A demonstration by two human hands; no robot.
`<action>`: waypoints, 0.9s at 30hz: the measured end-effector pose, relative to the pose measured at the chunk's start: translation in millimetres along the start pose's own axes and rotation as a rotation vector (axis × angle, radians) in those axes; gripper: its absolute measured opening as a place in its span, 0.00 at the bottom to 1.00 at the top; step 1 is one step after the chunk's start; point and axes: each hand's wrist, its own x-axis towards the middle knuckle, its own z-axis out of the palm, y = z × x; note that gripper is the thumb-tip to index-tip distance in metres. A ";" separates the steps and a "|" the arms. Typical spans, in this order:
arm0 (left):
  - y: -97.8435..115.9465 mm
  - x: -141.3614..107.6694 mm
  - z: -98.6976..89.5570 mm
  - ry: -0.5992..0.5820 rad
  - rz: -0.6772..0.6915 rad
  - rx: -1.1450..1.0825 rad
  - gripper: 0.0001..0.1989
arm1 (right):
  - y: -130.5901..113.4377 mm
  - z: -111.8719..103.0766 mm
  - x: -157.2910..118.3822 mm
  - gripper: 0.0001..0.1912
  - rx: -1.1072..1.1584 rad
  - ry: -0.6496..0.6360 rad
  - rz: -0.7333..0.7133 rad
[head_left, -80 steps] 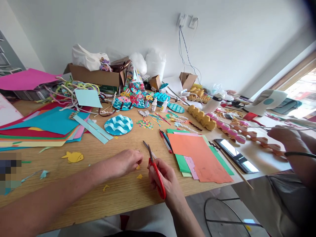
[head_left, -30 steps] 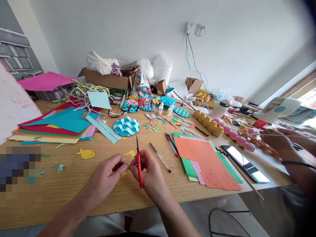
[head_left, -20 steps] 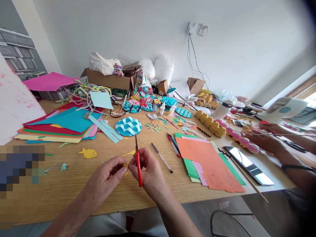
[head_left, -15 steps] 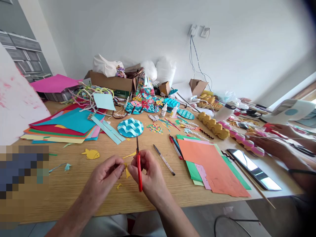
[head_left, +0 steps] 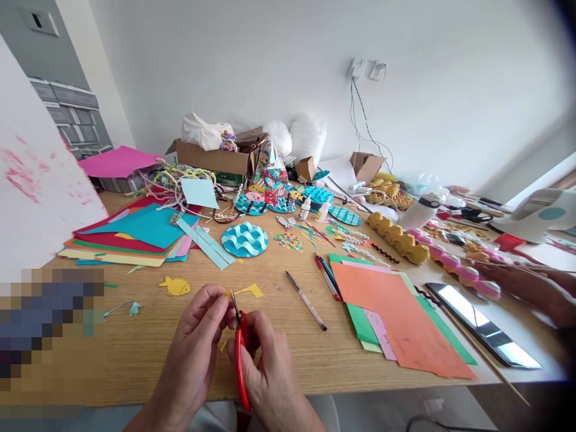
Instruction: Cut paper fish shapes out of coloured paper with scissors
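Observation:
My left hand [head_left: 193, 348] pinches a small bit of yellow paper [head_left: 228, 293] between thumb and fingertips. In my right hand [head_left: 270, 363] are red-handled scissors [head_left: 241, 372], their blade tips up against that paper. Whether the blades are parted I cannot tell. Just beyond my hands lies a yellow paper scrap [head_left: 254, 290]. A yellow paper fish [head_left: 175, 286] with a drawn face rests flat to the left. Behind it is a blue round disc [head_left: 244, 240] with white and blue wave strips. A pen [head_left: 306, 301] lies to the right of my hands.
Stacked coloured paper [head_left: 135, 223] sits at left, with orange and green sheets [head_left: 396, 312] at right. Further right are a phone [head_left: 483, 324], a wooden stick [head_left: 508, 384] and a co-worker's hand [head_left: 517, 282]. Glue bottles [head_left: 305, 208] and egg-carton strips [head_left: 398, 238] stand behind.
The scissors have swung from upright before my right hand to meet the yellow paper at my left fingertips. Both hands are closer together. The view has shifted slightly.

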 end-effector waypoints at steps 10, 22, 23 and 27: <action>-3.0 -1.5 0.9 -0.006 -0.001 0.028 0.12 | 2.2 -2.1 2.1 0.04 -0.130 0.028 -0.030; -5.7 -1.6 -4.3 -0.039 0.052 0.094 0.10 | 4.8 -2.8 3.1 0.07 -0.123 0.067 -0.055; -5.6 -1.7 -5.6 -0.043 0.055 0.104 0.09 | 4.6 -3.0 2.8 0.07 -0.125 0.071 -0.065; -5.0 -1.6 -9.7 -0.072 0.071 0.152 0.07 | 4.0 -3.8 0.5 0.07 -0.143 0.067 -0.069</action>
